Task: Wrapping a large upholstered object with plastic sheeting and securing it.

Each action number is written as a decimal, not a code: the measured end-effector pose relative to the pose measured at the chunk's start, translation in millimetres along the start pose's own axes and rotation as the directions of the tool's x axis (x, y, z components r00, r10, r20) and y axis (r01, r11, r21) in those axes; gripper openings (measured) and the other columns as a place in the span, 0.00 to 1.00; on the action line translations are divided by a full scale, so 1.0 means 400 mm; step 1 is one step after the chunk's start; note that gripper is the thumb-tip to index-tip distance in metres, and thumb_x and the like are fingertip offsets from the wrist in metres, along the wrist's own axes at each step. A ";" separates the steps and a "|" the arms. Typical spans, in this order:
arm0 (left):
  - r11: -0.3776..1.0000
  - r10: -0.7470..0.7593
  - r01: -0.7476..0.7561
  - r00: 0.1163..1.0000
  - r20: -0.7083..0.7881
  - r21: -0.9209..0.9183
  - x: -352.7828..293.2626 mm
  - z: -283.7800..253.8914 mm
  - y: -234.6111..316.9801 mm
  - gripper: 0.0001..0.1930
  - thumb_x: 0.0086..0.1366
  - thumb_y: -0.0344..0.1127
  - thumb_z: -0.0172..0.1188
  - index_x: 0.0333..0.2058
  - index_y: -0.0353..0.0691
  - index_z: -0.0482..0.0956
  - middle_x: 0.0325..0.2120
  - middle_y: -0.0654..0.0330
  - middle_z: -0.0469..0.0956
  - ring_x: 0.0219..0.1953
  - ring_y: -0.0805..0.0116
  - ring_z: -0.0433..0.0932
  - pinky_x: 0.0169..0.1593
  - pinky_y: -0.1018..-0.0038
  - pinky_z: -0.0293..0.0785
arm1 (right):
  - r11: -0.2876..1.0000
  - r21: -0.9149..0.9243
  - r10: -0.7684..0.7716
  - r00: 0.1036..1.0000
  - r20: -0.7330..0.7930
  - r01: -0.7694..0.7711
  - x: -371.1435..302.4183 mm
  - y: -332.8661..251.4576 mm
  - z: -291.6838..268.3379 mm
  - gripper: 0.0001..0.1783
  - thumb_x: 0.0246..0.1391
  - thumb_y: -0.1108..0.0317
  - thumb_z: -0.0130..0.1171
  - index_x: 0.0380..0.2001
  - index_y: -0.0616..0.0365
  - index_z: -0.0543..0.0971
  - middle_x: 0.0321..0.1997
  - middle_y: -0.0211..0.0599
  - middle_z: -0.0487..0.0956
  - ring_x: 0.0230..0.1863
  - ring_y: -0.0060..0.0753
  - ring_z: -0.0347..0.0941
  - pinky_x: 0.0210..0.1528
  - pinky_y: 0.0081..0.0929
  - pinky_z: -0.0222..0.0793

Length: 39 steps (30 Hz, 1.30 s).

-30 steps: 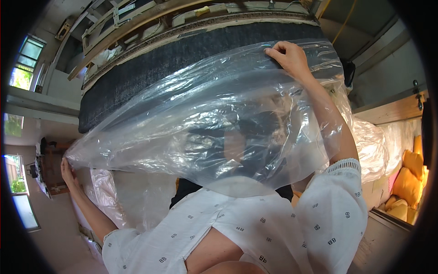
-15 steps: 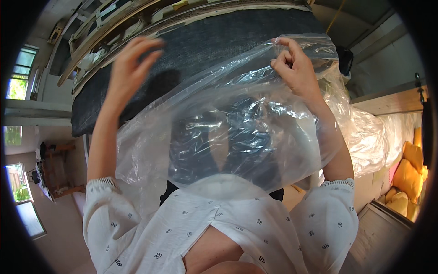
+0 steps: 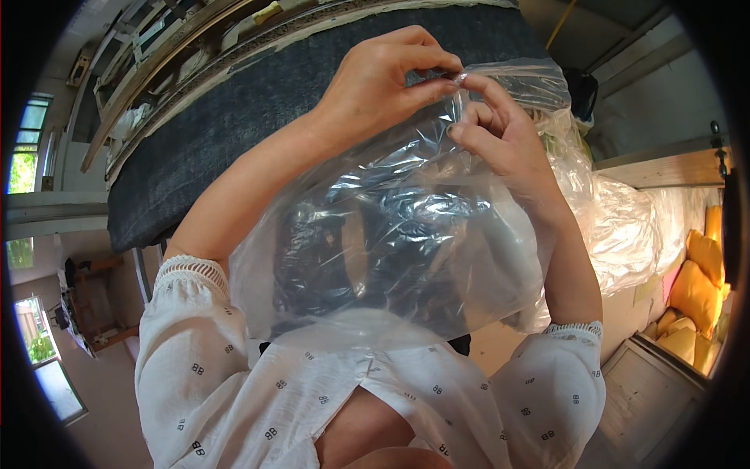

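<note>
A large sheet of clear plastic film (image 3: 391,227), perhaps a bag, spreads over my lap and up onto the edge of a dark-covered table. My left hand (image 3: 391,74) reaches across to the right, its thumb and forefinger pinching the film's upper edge. Right beside it, my right hand (image 3: 504,141) holds the same edge with bent fingers, its forefinger tip almost touching the left fingertips. Between the two hands the film is gathered and creased. My dark clothing shows through it.
The table's dark cover (image 3: 226,141) runs along the far side, with wooden rails (image 3: 148,70) behind it. At the right lies a heap of more clear plastic (image 3: 625,227) beside a wooden board (image 3: 664,170). Yellow bundles (image 3: 695,277) sit at the far right.
My left hand has swung right from over the dark cover to the film's edge and closed on it beside my right hand. The film's left part has drawn in toward the right.
</note>
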State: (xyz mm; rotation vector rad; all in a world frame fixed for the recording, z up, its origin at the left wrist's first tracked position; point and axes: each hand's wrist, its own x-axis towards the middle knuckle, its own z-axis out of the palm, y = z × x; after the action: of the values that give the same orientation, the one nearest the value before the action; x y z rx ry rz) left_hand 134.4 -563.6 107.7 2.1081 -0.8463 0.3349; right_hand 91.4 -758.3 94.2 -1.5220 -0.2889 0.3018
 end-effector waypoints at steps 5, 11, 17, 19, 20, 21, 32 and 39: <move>0.954 -0.092 0.058 0.990 -0.105 -0.294 -0.021 0.052 -0.018 0.07 0.58 0.29 0.63 0.36 0.37 0.81 0.33 0.64 0.77 0.36 0.77 0.76 0.41 0.81 0.73 | 0.914 0.352 0.187 0.980 0.072 -0.200 0.007 -0.025 -0.030 0.26 0.52 0.67 0.59 0.54 0.61 0.69 0.22 0.17 0.66 0.28 0.09 0.62 0.30 0.13 0.58; 0.488 -0.424 0.329 0.899 0.110 -0.808 -0.045 0.060 -0.013 0.07 0.63 0.32 0.58 0.39 0.39 0.77 0.33 0.66 0.77 0.37 0.79 0.75 0.45 0.81 0.72 | 0.192 -0.859 -0.610 0.743 0.275 0.475 0.116 -0.083 -0.148 0.10 0.54 0.61 0.57 0.35 0.53 0.79 0.30 0.28 0.75 0.31 0.32 0.71 0.36 0.24 0.66; 0.238 -0.601 0.042 0.791 -0.113 -0.970 -0.086 0.030 -0.020 0.04 0.65 0.32 0.55 0.38 0.42 0.73 0.30 0.66 0.74 0.29 0.79 0.72 0.37 0.81 0.72 | 0.592 -0.705 -0.382 0.906 0.184 0.392 0.124 -0.125 -0.014 0.11 0.58 0.57 0.52 0.34 0.53 0.74 0.27 0.41 0.76 0.29 0.45 0.74 0.32 0.35 0.67; 0.327 -0.714 0.052 0.668 -0.210 -0.944 -0.135 -0.029 -0.086 0.12 0.65 0.33 0.54 0.46 0.38 0.72 0.37 0.61 0.73 0.39 0.71 0.74 0.44 0.74 0.71 | 0.556 -0.732 -0.165 0.916 0.367 0.394 0.082 -0.106 0.032 0.12 0.54 0.55 0.55 0.31 0.52 0.74 0.25 0.41 0.76 0.29 0.45 0.75 0.32 0.39 0.67; 0.495 -0.784 0.150 0.502 -0.365 -0.856 -0.149 -0.091 -0.053 0.13 0.65 0.33 0.55 0.47 0.38 0.72 0.38 0.60 0.74 0.37 0.72 0.75 0.39 0.78 0.72 | 0.555 -0.732 -0.166 0.915 0.368 0.395 0.071 -0.087 0.033 0.12 0.54 0.55 0.55 0.31 0.52 0.74 0.25 0.41 0.76 0.29 0.45 0.75 0.32 0.39 0.67; 0.578 -0.769 0.174 0.444 -0.461 -0.797 -0.186 -0.131 -0.079 0.14 0.65 0.33 0.54 0.49 0.38 0.72 0.40 0.59 0.75 0.37 0.72 0.75 0.39 0.79 0.73 | 0.469 -0.779 -0.070 0.897 0.437 0.416 0.041 -0.050 0.008 0.12 0.51 0.57 0.59 0.28 0.53 0.74 0.22 0.41 0.75 0.27 0.43 0.74 0.30 0.37 0.65; 0.636 -0.275 0.734 0.506 -0.817 0.241 -1.215 -1.062 -0.558 0.19 0.67 0.44 0.52 0.43 0.32 0.76 0.38 0.53 0.77 0.40 0.63 0.75 0.46 0.70 0.70 | -0.760 -0.643 0.300 0.828 -0.473 -0.092 -0.256 0.092 -0.836 0.08 0.45 0.73 0.57 0.31 0.55 0.82 0.37 0.41 0.81 0.41 0.40 0.79 0.40 0.37 0.75; 0.198 -0.470 0.971 0.217 -0.856 0.137 -1.527 -1.257 -0.540 0.25 0.61 0.50 0.54 0.36 0.27 0.78 0.30 0.50 0.79 0.33 0.58 0.77 0.43 0.67 0.70 | -0.153 -0.946 -0.973 0.211 0.094 -0.287 0.236 -0.188 -0.664 0.18 0.51 0.61 0.56 0.45 0.53 0.75 0.39 0.49 0.78 0.42 0.50 0.74 0.48 0.42 0.69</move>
State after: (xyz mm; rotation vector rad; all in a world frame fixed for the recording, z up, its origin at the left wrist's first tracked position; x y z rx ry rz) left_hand -144.8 198.5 -10.2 2.4347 1.1206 0.8262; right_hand 278.2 -972.0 161.2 -2.4397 -0.2322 -2.0335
